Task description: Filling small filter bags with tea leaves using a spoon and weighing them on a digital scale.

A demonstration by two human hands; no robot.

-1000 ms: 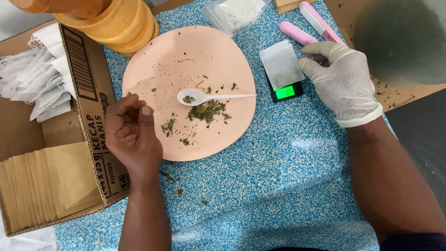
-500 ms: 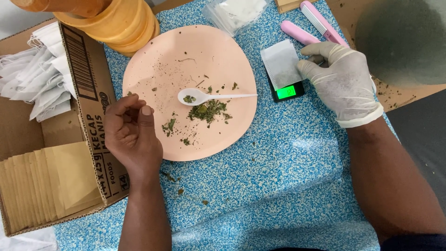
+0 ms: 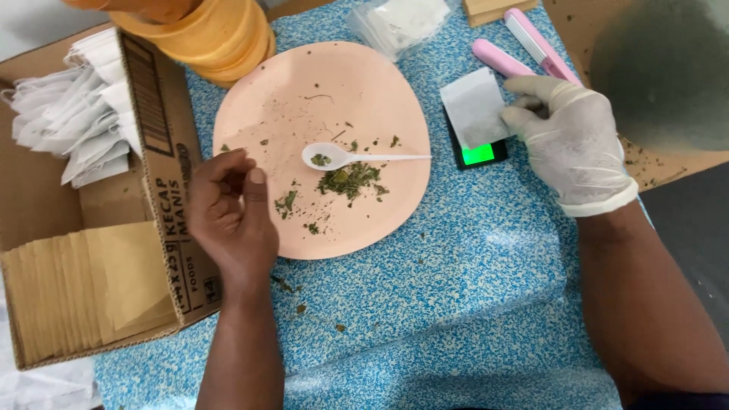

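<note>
A peach plate (image 3: 304, 91) sits on the blue speckled worktop (image 3: 456, 288), with a white spoon (image 3: 342, 157) and a small heap of dried green leaf (image 3: 349, 180) lying on it. The bare left hand (image 3: 231, 216) rests at the plate's left edge, fingers (image 3: 254, 186) pinched together. Right of the plate, the gloved right hand (image 3: 573, 144) holds a white sachet (image 3: 474, 106) over a small scale (image 3: 478, 154) with a lit green display. Left of the plate stands a cardboard box (image 3: 163, 175) of sachets; behind the plate, stacked orange bowls (image 3: 213, 38).
</note>
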